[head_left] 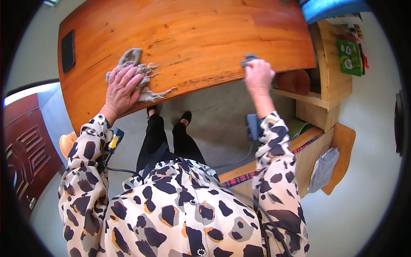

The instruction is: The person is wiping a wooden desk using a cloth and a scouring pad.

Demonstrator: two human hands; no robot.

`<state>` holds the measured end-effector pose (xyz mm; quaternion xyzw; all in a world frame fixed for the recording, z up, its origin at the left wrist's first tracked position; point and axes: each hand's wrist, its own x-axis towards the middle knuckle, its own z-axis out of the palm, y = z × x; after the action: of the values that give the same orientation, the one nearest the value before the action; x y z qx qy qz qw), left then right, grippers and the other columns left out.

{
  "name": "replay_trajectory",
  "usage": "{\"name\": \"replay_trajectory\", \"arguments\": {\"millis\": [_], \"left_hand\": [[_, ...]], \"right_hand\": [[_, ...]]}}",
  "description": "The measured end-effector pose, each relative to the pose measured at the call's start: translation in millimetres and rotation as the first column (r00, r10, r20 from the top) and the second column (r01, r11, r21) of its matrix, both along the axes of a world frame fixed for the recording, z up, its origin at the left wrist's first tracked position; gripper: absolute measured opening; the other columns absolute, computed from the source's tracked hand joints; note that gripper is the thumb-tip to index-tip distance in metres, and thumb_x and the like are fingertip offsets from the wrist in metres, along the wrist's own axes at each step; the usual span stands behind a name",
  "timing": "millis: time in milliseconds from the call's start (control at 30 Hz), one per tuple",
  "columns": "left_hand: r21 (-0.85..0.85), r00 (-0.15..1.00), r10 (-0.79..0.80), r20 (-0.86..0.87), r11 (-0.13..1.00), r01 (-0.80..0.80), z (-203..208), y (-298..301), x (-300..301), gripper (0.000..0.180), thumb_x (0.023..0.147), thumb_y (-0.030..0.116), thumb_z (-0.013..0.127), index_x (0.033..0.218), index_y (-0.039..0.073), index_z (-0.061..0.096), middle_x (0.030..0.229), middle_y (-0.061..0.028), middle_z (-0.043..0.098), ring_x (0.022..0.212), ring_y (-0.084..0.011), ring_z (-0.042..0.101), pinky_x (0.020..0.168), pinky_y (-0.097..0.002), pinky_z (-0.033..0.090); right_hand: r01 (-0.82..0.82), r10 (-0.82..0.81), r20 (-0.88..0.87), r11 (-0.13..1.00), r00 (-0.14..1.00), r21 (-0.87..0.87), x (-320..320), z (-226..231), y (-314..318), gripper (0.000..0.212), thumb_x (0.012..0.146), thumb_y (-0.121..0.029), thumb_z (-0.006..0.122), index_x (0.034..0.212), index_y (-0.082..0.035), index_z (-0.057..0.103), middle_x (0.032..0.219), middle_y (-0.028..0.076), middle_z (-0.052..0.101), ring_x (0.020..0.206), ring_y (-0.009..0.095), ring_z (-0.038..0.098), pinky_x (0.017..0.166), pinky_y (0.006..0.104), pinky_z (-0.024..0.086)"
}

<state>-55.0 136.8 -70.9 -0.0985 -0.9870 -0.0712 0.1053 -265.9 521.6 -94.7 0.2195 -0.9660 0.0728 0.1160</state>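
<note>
One wiping pass, likely: my left hand (123, 89) flat over rag (131, 57), right hand (260, 76) clutching grey wad (248, 58); next stroke needs even pressure.

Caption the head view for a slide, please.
Left hand on a frayed cloth atop a wooden table, right hand holding blurred grey item.

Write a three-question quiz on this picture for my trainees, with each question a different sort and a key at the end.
1. What lies directly under the left hand? a) a glass bowl b) a frayed cloth c) an open book
2. True or false: the black flat device lies near the left end of the wooden table.
3. Fill in the colour: the right hand holds a small, blurred, ____ item.

Key: 1. b; 2. true; 3. grey
</note>
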Motion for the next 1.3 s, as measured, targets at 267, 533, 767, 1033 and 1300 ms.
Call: {"name": "replay_trajectory", "arguments": {"millis": [267, 533, 767, 1033, 1300], "left_hand": [[0.042, 0.999, 0.009, -0.039, 0.999, -0.007, -4.5, -1.0, 1.5, 0.045, 0.077, 0.021, 0.062, 0.121, 0.016, 0.057, 0.131, -0.0065, 0.053, 0.127, -0.0244, 0.045, 0.111, -0.0473, 0.026], [0.068, 0.992, 0.069, -0.105, 0.996, -0.062, -18.4, -6.0, 8.1, 0.043, 0.078, 0.023, 0.065, 0.120, 0.017, 0.058, 0.130, -0.0053, 0.054, 0.127, -0.0230, 0.045, 0.111, -0.0473, 0.026], [0.026, 0.992, 0.113, -0.051, 0.993, -0.111, -19.0, -60.3, 78.0, 0.047, 0.077, 0.021, 0.064, 0.124, 0.017, 0.056, 0.132, -0.0059, 0.052, 0.129, -0.0238, 0.044, 0.111, -0.0478, 0.026], [0.010, 0.967, 0.235, -0.097, 0.972, -0.235, -26.7, -89.4, 112.9, 0.049, 0.077, 0.019, 0.062, 0.125, 0.015, 0.055, 0.132, -0.0088, 0.052, 0.128, -0.0277, 0.044, 0.110, -0.0500, 0.028], [0.035, 0.959, 0.267, -0.099, 0.964, -0.264, -31.3, -92.9, 121.2, 0.050, 0.077, 0.023, 0.063, 0.126, 0.019, 0.054, 0.133, -0.0052, 0.051, 0.128, -0.0239, 0.044, 0.111, -0.0495, 0.026]], "right_hand": [[-0.433, 0.440, 0.107, 0.897, 0.891, -0.085, 123.5, 18.7, -136.7, 0.008, 0.075, -0.015, 0.057, 0.073, -0.011, 0.062, 0.080, 0.010, 0.059, 0.086, 0.028, 0.057, 0.072, 0.0438, 0.040], [-0.025, 0.028, 0.028, 0.995, 0.999, -0.096, 45.2, -10.1, -46.1, 0.009, 0.084, -0.022, 0.059, 0.087, -0.014, 0.059, 0.091, 0.003, 0.056, 0.093, 0.026, 0.051, 0.077, 0.0448, 0.038], [-0.436, 0.441, 0.142, 0.897, 0.886, -0.071, 183.4, 8.9, -202.8, 0.009, 0.073, -0.016, 0.056, 0.069, -0.009, 0.061, 0.076, 0.012, 0.059, 0.079, 0.030, 0.058, 0.070, 0.0438, 0.042], [-0.063, 0.062, -0.010, 0.987, 0.998, -0.149, 112.2, -8.0, -115.5, 0.011, 0.084, -0.019, 0.050, 0.081, -0.011, 0.058, 0.084, 0.009, 0.053, 0.084, 0.029, 0.051, 0.072, 0.0458, 0.037], [-0.432, 0.439, 0.185, 0.898, 0.879, -0.079, 213.0, 7.2, -247.4, 0.010, 0.076, -0.014, 0.054, 0.072, -0.009, 0.061, 0.077, 0.011, 0.057, 0.081, 0.031, 0.056, 0.070, 0.0448, 0.040]]}}
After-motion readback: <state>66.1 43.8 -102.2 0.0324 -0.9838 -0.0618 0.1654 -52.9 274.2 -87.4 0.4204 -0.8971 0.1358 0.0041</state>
